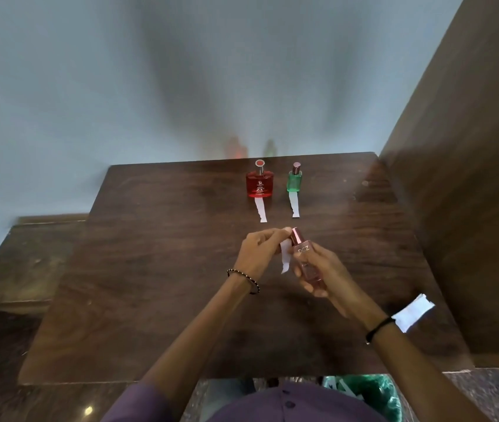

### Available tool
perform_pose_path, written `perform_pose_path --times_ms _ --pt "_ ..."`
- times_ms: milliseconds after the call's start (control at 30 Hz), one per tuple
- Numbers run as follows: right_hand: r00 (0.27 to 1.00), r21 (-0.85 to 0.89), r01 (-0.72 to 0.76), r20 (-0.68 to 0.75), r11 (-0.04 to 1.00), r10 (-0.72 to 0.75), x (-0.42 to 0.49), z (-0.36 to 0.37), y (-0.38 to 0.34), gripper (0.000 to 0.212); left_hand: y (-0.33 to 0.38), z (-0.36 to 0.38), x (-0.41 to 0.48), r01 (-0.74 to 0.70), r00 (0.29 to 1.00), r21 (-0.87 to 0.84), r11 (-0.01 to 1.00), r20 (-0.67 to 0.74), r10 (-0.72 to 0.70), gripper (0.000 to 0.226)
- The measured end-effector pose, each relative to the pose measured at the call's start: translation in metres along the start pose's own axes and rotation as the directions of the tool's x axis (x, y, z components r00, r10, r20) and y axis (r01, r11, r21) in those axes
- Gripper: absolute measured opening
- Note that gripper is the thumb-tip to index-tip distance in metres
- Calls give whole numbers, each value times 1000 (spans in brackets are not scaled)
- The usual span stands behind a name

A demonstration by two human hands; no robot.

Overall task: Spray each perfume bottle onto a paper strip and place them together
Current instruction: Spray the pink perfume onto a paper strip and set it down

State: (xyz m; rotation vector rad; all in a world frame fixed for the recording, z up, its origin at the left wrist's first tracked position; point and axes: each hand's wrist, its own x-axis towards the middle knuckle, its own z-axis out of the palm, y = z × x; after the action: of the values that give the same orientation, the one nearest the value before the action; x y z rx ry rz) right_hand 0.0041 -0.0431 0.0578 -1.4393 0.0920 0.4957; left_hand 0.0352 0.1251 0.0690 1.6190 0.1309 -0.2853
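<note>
Brown wood makes up the table (150, 269), with a pale wall behind it at the top of the frame. Just above the middle of the frame, near the table's far edge, stand a red bottle (259, 184) and a green bottle (294, 179). A short strip (261, 210) lies just in front of the red one and a second strip (294, 204) in front of the green one, so those two look done. The pink bottle (304, 257) is the one being worked on. It is in the middle of the frame, held up over the table and tipped a little. The right hand (324, 278) curls its fingers round the lower part of it. The left hand (260, 252) pinches the top of a white strip (285, 254) right beside the bottle's shiny top, and the paper hangs down close against the glass. I cannot tell if the cap is on or off. To do this well, I think the paper should sit a little away from the top, with the spray hole facing it, and get one short press. Then bottle and paper belong next to the other two. Spare paper (412, 312) lies at the right of the frame.
</note>
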Motion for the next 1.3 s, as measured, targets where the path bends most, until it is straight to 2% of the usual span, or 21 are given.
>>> perform_pose_path --times_ms 67,167,267,367,467,533,633,767,933,1100,1167,1200,1267,1300 --pt "1000 1 8 10 1000 -8 0 -1 1 28 1 3 3 7 1000 45 999 16 -7 31" --pt "999 1 19 49 1000 -19 0 -1 -3 24 6 7 6 26 998 -41 999 59 -23 32" --pt "998 -83 56 32 995 -53 -1 2 -8 32 13 6 7 50 996 -96 994 80 -42 30" --pt "994 -239 108 -1 965 -112 -2 4 -8 25 21 2 10 71 997 -154 986 39 -65 31" --pt "992 -284 106 -30 953 -119 -5 3 -7 28 28 -2 13 53 998 -160 986 -17 -57 32" --pt "995 -221 88 -27 971 -97 -8 1 -9 36 32 -3 14 56 998 -176 983 -25 -61 31" --pt "994 32 97 51 995 -99 -13 -5 -10 42 34 -2 14 75 997 -184 980 -19 -80 30" --pt "968 305 107 184 946 -168 -20 -13 -11 52 32 4 15 104 994 -218 970 -6 -108 31" --pt "934 425 98 273 900 -231 -22 -21 -16 57 34 11 13 137 991 -262 955 39 -131 30" --pt "958 435 113 190 893 -214 -20 -26 -21 54 36 15 15 121 993 -226 966 25 -118 26" --pt "981 358 119 104 926 -166 -17 -28 -24 53 37 15 16 112 994 -217 970 20 -110 24" --pt "989 246 133 36 960 -146 -16 -28 -26 50 37 15 17 109 994 -221 969 18 -108 24" --pt "976 -110 151 -139 982 -166 -14 -27 -30 47 38 17 17 106 994 -226 968 10 -106 23" --pt "954 -317 156 -198 935 -227 -12 -27 -32 47 38 19 17 104 994 -219 970 0 -106 23"
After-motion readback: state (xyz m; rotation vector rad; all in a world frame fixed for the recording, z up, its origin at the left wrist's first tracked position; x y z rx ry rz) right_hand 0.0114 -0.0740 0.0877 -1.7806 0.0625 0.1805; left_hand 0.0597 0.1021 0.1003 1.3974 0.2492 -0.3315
